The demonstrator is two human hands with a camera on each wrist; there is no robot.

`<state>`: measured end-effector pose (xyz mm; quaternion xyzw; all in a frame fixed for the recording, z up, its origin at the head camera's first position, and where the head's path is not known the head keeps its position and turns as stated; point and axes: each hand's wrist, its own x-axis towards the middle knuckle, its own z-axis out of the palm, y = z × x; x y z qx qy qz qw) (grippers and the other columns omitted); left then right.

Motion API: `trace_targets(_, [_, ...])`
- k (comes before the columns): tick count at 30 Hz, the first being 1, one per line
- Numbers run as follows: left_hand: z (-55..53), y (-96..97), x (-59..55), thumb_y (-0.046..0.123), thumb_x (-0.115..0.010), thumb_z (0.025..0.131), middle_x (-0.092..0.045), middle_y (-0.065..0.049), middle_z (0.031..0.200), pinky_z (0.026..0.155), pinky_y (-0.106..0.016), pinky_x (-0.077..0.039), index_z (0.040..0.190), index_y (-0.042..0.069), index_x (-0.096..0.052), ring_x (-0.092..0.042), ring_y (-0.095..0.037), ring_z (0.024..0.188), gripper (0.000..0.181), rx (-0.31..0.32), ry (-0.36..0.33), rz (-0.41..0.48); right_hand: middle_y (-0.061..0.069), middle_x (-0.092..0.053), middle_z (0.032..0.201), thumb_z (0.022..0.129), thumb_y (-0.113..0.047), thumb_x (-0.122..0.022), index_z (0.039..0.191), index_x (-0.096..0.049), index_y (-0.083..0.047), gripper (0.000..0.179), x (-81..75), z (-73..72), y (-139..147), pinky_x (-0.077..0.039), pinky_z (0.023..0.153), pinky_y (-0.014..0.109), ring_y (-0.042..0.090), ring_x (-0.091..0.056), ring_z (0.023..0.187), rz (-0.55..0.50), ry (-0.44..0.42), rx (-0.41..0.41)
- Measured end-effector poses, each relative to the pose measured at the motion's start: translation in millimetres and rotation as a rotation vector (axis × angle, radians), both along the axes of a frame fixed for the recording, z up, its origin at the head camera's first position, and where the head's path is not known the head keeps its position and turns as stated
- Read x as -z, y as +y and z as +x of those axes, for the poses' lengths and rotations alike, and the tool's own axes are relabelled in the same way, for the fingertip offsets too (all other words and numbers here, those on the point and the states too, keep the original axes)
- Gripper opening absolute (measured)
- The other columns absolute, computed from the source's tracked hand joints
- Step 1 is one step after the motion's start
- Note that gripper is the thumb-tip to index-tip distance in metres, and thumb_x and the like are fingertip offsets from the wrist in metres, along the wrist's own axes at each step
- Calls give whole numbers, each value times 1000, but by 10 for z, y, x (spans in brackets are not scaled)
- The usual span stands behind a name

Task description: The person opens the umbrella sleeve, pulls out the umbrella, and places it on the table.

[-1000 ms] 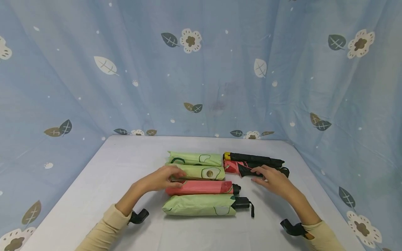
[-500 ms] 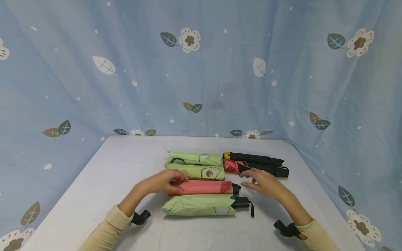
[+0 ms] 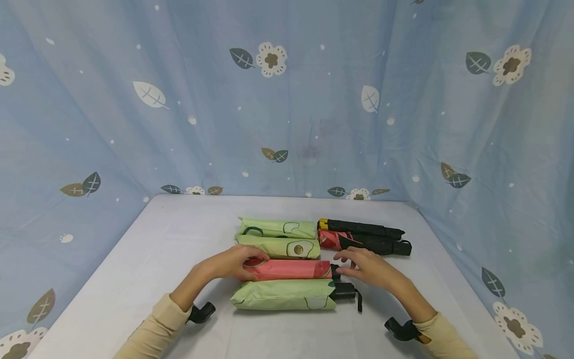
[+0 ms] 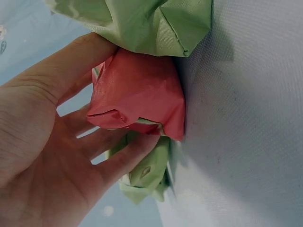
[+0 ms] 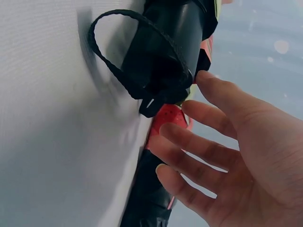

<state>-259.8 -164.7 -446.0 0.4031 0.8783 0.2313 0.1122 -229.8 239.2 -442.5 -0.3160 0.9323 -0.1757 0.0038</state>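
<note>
A red folded umbrella [image 3: 287, 269] lies crosswise in the row on the white table. My left hand [image 3: 233, 263] spans its left end, thumb on the near side and fingers on the far side; the left wrist view shows them against the red cloth [image 4: 137, 94]. Just in front lies a green folded umbrella [image 3: 282, 294] with a black handle and a wrist strap [image 5: 106, 61]. My right hand [image 3: 369, 269] hovers by the red umbrella's black handle [image 3: 335, 272], fingers spread and loosely bent, holding nothing. In the right wrist view the green umbrella's handle [image 5: 163, 45] covers most of the red umbrella.
Two green avocado-print umbrellas [image 3: 278, 247] lie behind the red one. To their right are a black umbrella [image 3: 363, 228] with a yellow end and a red-and-black umbrella [image 3: 376, 244]. A blue patterned curtain [image 3: 287, 99] surrounds the white table [image 3: 193, 214].
My right hand has moved left and nearer, from the red-and-black umbrella to the red umbrella's handle. My left hand has come down slightly from the green umbrella's edge onto the red umbrella's end.
</note>
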Motion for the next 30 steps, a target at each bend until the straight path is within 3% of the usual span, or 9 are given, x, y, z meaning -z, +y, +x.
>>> trace_targets(5, [8, -3, -19, 26, -79, 84, -63, 7, 125, 86, -25, -50, 131, 20, -62, -58, -6, 105, 51, -12, -15, -19, 1, -68, 105, 94, -40, -63, 122, -66, -15, 38, 37, -19, -13, -51, 66, 22, 4, -62, 82, -16, -20, -46])
trace_targets(13, [15, -8, -15, 25, -78, 85, -65, 6, 121, 79, -23, -48, 132, 19, -62, -57, -1, 94, 50, -18, -14, -48, 5, -68, 110, 92, -40, -67, 122, -67, -11, 42, 127, -86, -54, -53, 69, 25, 5, -62, 82, -40, -94, -89])
trace_targets(23, [4, 33, -30, 20, -77, 85, -63, 10, 97, 63, -19, -41, 126, 15, -65, -44, -1, 70, 43, 6, 16, -31, 6, -68, 114, 92, -37, -67, 120, -67, -8, 40, 158, -110, -76, -55, 75, 29, 14, -66, 91, -9, -71, -110])
trace_targets(27, [-11, 28, -45, 22, -78, 84, -56, 10, 81, 59, -18, -36, 124, 17, -66, -39, 0, 64, 42, 15, 38, -14, 4, -67, 110, 93, -37, -67, 121, -67, -10, 39, 139, -94, -70, -54, 72, 26, 11, -64, 86, -7, -50, -105])
trace_targets(30, [-22, 23, -79, 21, -77, 82, -55, 11, 80, 59, -19, -37, 123, 19, -66, -41, -1, 66, 42, -7, 42, 2, 3, -65, 106, 92, -37, -68, 122, -66, -11, 40, 108, -86, -56, -51, 68, 22, 5, -59, 79, -24, -25, -98])
